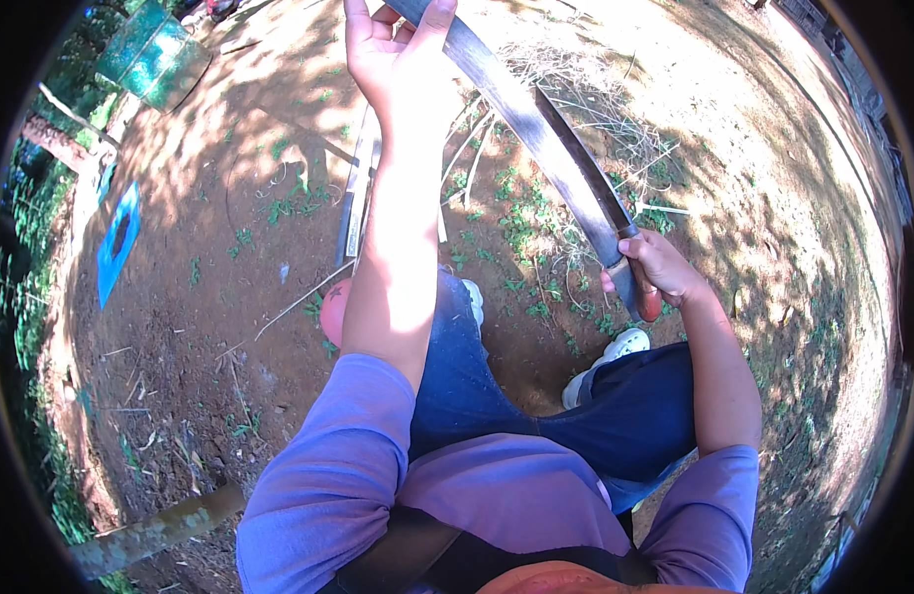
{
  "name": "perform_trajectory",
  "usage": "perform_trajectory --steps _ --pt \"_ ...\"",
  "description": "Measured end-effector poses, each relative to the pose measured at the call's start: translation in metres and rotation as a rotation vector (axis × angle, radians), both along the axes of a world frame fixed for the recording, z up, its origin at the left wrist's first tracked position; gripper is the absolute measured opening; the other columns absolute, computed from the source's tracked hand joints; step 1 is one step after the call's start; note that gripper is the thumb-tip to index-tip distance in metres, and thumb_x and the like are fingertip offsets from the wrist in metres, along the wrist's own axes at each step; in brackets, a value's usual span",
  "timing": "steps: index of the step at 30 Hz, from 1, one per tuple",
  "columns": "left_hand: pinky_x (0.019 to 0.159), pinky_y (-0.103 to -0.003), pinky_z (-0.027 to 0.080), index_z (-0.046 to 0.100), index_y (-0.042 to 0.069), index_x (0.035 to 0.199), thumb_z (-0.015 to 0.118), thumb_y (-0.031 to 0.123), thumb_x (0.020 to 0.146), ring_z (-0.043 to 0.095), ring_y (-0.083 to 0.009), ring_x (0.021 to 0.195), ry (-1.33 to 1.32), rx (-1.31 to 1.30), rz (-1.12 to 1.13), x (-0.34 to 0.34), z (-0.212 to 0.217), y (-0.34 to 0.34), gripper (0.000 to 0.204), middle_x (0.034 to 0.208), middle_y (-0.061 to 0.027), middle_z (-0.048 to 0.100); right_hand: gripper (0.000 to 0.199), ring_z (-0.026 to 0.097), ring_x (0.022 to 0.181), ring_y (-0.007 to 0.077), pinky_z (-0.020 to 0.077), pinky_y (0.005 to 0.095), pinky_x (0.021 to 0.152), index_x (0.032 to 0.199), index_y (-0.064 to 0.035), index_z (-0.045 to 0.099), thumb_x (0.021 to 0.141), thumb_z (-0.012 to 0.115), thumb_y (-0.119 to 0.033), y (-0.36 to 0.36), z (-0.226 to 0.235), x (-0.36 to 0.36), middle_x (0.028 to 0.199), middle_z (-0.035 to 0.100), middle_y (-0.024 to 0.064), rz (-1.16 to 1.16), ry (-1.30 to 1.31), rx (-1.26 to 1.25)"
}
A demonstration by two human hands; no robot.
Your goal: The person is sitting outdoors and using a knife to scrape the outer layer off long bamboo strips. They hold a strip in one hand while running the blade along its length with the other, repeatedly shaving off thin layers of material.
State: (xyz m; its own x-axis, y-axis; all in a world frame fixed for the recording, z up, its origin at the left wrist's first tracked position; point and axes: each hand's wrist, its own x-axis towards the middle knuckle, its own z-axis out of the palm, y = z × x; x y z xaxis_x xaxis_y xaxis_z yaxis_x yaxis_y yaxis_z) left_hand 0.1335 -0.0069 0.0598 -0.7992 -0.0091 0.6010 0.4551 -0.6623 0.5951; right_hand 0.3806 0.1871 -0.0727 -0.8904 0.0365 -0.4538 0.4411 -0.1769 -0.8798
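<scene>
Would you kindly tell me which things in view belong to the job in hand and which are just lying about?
Part of the job, judging by the hands:
grey strip, held by the left hand and right hand
dark blade, in the right hand

Apparently just lying about:
twigs
blue object
green drum

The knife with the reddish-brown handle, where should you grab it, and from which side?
Probably by the reddish-brown handle, coming from the lower right: its rounded end faces that way, while the dark blade runs up and to the left, and a long silvery metal strip lies along its left. The right hand grips near there.
</scene>
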Motion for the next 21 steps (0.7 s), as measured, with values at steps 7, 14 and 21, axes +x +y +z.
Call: perform_trajectory --steps 7,14,21 --pt "0.077 -0.023 0.052 0.054 0.001 0.125 0.068 -0.004 0.088 0.061 -0.0108 0.083 -0.049 -0.069 -0.079 -0.015 -0.01 -0.004 0.04 0.095 -0.0015 0.063 0.025 0.069 0.073 0.0201 0.0546 0.0318 0.075 0.095 0.0038 0.056 0.097 0.05 -0.02 0.005 -0.01 -0.005 0.084 0.069 0.0158 -0.048 0.023 0.069" --pt "0.074 -0.026 0.054 0.052 0.002 0.128 0.065 -0.001 0.092 0.063 -0.012 0.081 -0.136 -0.024 -0.271 -0.013 -0.015 -0.001 0.039 0.102 -0.0052 0.066 0.025 0.066 0.077 0.0205 0.0527 0.0341 0.079 0.098 0.0014 0.054 0.095 0.049 -0.023 0.005 -0.017 -0.008 0.085 0.066 0.0137 -0.109 0.045 0.063" --pt "0.076 -0.033 0.059 0.045 0.013 0.143 0.05 0.007 0.101 0.068 -0.0171 0.086 -0.196 -0.121 -0.386 -0.003 -0.006 -0.005 0.043 0.114 -0.0098 0.067 0.027 0.067 0.075 0.0228 0.054 0.0351 0.078 0.105 0.0019 0.052 0.095 0.049 -0.023 0.016 -0.018 -0.002 0.084 0.066 0.0148 -0.099 0.04 0.114"
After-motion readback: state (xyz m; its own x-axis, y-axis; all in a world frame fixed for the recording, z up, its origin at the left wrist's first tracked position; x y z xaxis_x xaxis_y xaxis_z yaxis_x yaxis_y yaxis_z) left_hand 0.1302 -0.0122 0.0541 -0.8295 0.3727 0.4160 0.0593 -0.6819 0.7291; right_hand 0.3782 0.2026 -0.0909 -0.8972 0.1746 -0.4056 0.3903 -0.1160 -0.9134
